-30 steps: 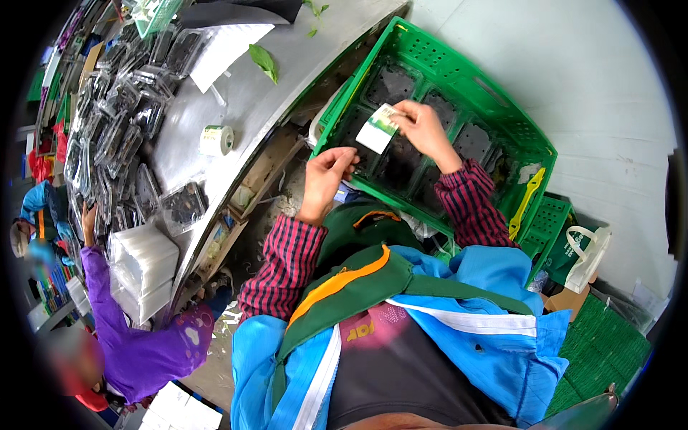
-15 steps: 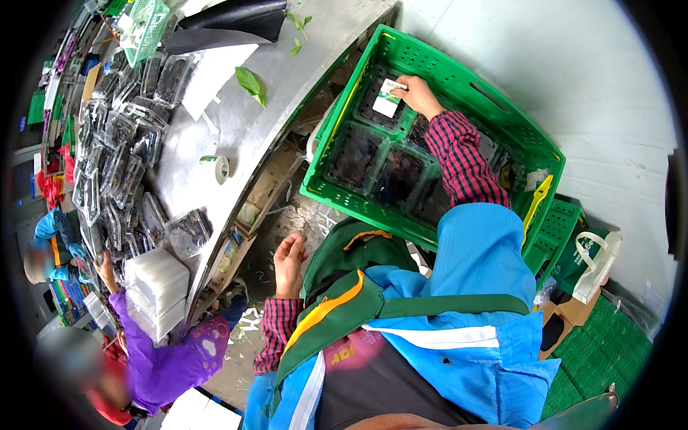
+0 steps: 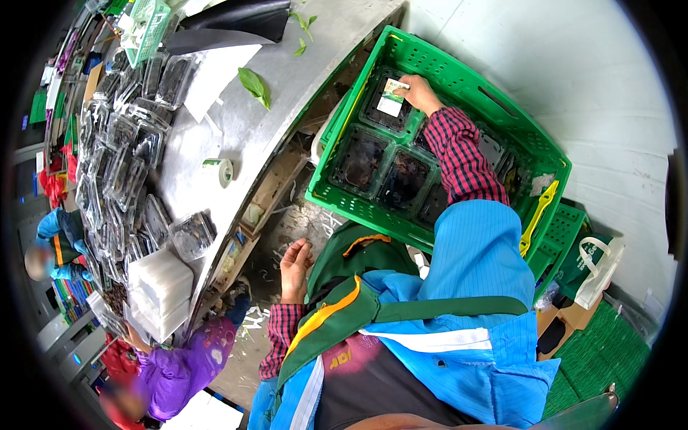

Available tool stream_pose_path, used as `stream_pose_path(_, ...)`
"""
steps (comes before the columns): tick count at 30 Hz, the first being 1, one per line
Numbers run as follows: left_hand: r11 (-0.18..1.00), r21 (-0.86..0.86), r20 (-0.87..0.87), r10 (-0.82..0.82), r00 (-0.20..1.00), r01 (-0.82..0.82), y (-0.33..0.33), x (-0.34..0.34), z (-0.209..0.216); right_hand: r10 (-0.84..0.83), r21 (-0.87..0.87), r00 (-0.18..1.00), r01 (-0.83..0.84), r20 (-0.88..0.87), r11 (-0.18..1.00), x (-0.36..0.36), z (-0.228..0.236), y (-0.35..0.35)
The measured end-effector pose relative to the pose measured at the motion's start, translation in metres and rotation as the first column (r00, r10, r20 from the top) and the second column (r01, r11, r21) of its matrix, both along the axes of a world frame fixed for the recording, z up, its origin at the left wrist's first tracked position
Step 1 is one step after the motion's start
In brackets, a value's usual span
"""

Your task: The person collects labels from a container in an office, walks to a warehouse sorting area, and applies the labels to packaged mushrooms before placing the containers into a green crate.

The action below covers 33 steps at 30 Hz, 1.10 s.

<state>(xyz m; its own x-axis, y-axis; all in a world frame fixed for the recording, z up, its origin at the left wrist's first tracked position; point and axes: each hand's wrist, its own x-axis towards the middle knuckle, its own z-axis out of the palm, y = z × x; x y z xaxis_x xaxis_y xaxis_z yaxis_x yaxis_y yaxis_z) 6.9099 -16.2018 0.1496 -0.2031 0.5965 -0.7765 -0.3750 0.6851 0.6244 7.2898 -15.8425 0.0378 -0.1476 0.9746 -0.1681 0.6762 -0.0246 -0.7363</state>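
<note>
Reaching into a green plastic crate (image 3: 466,68), my right hand (image 3: 421,94) pinches the edge of a small white-and-green label (image 3: 391,97). The label lies over the lid of a clear plastic box (image 3: 375,115) in the crate's far left corner; whether it is stuck down I cannot tell. More clear boxes with dark contents, such as one (image 3: 405,179) near the front wall, fill the crate. My right forearm covers some of them. Outside the crate, my left hand (image 3: 295,271) is held above my lap, its fingers curled in toward the thumb; anything between them is too small to see.
Left of me runs a metal table (image 3: 287,93) with a label roll (image 3: 219,172), green leaves (image 3: 254,87), heaped clear boxes (image 3: 122,136) and stacked empty trays (image 3: 161,290). A co-worker in purple (image 3: 190,365) is beside it. A white wall (image 3: 573,93) borders the crate.
The view has shifted slightly. My right hand stays at the label on the same box, and my left hand is still curled. The co-worker in purple has drawn an arm back toward the trays.
</note>
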Motion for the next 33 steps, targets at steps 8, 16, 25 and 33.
stream_pose_path(8, 0.998, 0.014, 0.004, -0.055, 0.998, 0.055, 0.017, 0.002, -0.006, -0.061, 0.142, 0.960, 0.022, 0.272, 0.990, -0.002, -0.007, 0.016)
stream_pose_path(16, 1.000, 0.029, -0.120, 0.001, 0.993, 0.002, -0.023, -0.016, -0.028, 0.320, 0.223, 0.819, -0.464, 0.475, 0.857, -0.018, 0.015, -0.042)
stream_pose_path(25, 0.774, 0.128, -0.027, 0.628, 0.778, -0.621, -0.184, -0.054, -0.108, 0.036, 0.792, 0.997, -0.071, 0.061, 0.606, -0.191, 0.166, -0.083)
stream_pose_path(33, 0.390, 0.149, 0.011, 0.918, 0.396, -0.909, -0.381, -0.128, -0.123, 0.956, 0.476, 0.136, -0.843, -0.260, 0.249, -0.623, 0.220, -0.438)
